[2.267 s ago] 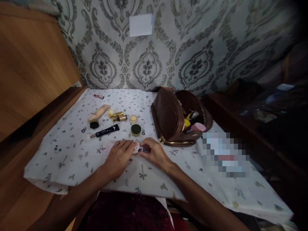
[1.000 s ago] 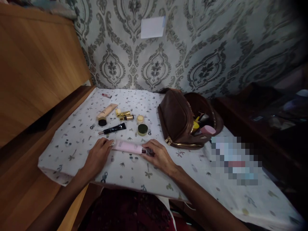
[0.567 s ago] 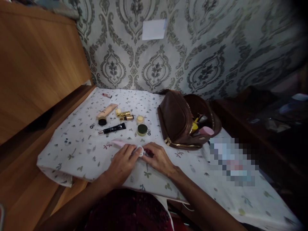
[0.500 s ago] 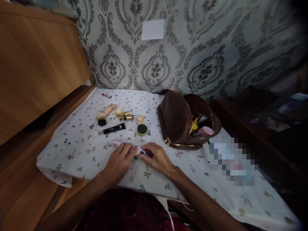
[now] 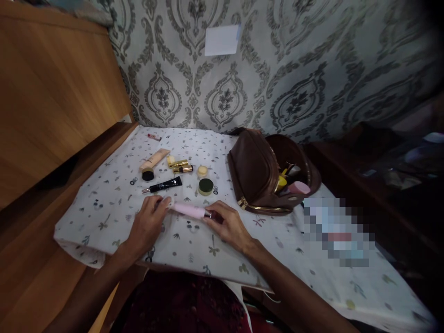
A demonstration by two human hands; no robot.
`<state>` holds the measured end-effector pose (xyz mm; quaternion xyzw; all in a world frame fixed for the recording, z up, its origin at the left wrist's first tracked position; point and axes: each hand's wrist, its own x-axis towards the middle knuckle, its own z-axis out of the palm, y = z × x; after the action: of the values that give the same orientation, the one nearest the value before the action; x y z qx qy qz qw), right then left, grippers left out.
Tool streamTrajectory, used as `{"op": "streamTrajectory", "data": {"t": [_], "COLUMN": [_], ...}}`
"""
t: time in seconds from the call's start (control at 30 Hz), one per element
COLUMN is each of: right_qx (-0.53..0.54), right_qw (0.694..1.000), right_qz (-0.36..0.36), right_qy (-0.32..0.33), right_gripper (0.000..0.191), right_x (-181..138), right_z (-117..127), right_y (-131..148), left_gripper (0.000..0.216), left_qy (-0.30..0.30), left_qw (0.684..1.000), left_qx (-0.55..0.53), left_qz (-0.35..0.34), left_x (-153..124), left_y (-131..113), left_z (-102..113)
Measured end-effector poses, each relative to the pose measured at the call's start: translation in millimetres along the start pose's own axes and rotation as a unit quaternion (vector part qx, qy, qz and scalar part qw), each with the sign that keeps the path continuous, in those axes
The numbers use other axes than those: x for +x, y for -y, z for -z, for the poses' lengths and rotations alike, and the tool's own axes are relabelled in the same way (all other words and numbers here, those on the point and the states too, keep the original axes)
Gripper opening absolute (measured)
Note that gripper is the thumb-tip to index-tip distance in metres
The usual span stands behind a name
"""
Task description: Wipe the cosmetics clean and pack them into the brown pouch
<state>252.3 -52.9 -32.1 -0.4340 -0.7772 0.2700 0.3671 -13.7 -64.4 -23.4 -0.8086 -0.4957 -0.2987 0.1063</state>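
Garment [image 5: 180, 305], dark red, nearest of all, below the edge of the cloth-covered tabletop [image 5: 114, 219]; just beyond, over the tabletop's near part, pink tube [image 5: 190, 210] between both hands. Right hand [image 5: 227, 224] with fingers clamped around the shiny cap [image 5: 207, 213]; left hand [image 5: 147, 224] with fingers pinched together on a small white piece [image 5: 170, 203] at the opposite end, too hidden to name. Likeliest trouble: a hard pull or twist from the left, hence a slip out of the right-hand grip or a loosened cap; also too firm a squeeze on the seemingly soft body, pushing contents toward the cap. Long axis nearly crosswise, cap end aimed right and slightly toward the near edge, other end left and a little farther off. Past the tube, exposed to a careless sweep, black tube [image 5: 164, 185] and green-lidded jar [image 5: 206, 186]; to their right, brown bag [image 5: 249, 169], open, with yellow item [image 5: 281, 183] and pink item [image 5: 299, 187] inside. Farther back, black-lidded jar [image 5: 147, 174], pale-lidded jar [image 5: 202, 170], two gold tubes [image 5: 181, 169] close together, peach tube [image 5: 155, 159]; last, small reddish stick [image 5: 154, 137], then patterned wall [image 5: 194, 74] with white card [image 5: 222, 40]
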Motion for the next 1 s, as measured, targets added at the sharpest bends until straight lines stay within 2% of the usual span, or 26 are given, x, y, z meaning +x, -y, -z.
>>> {"op": "streamTrajectory", "data": {"t": [0.2, 0.3, 0.4, 0.47, 0.57, 0.7, 0.8, 0.9, 1.0], "right_qx": [0.044, 0.030, 0.013, 0.005, -0.013, -0.029, -0.029, -0.026, -0.026], "right_qw": [0.998, 0.999, 0.999, 0.999, 0.999, 0.999, 0.999, 0.999, 0.999], "right_qz": [-0.038, -0.011, 0.021, 0.030, 0.029, 0.022, 0.013, 0.012, 0.021], "right_qy": [0.019, 0.020, 0.025, 0.028, 0.034, 0.037, 0.037, 0.032, 0.022], "right_gripper": [0.023, 0.020, 0.015, 0.017, 0.021, 0.019, 0.021, 0.021, 0.019], "right_x": [2.2, 2.2, 1.4, 0.9, 0.6, 0.9, 1.2, 1.4, 1.6], "right_z": [-1.9, -2.2, -1.8, -1.8, -2.3, -2.5, -1.6, -0.9, -0.9], "right_y": [5.5, 3.9, 0.9, -0.4, -0.4, 0.6, 1.3, 2.3, 2.5], "left_gripper": [0.032, 0.034, 0.034, 0.033, 0.032, 0.030, 0.031, 0.032, 0.032], "left_qy": [0.018, 0.042, 0.067, 0.077, 0.068, 0.034, 0.036, 0.050, 0.063], "left_qw": [0.999, 0.995, 0.993, 0.992, 0.995, 0.999, 0.998, 0.998, 0.998], "left_qx": [-0.003, -0.024, -0.030, -0.028, -0.012, 0.029, 0.045, 0.034, -0.005], "left_qz": [-0.048, -0.088, -0.095, -0.092, -0.074, -0.011, 0.033, 0.032, 0.012], "left_x": [10.2, 13.5, 16.1, 17.4, 18.4, 19.3, 21.1, 22.7, 23.7], "left_y": [-32.3, -52.2, -62.2, -60.0, -44.1, -11.4, 6.2, 7.7, -7.6], "left_z": [-12.4, -18.3, -19.7, -18.2, -13.5, -6.9, -7.4, -14.8, -22.5]}}
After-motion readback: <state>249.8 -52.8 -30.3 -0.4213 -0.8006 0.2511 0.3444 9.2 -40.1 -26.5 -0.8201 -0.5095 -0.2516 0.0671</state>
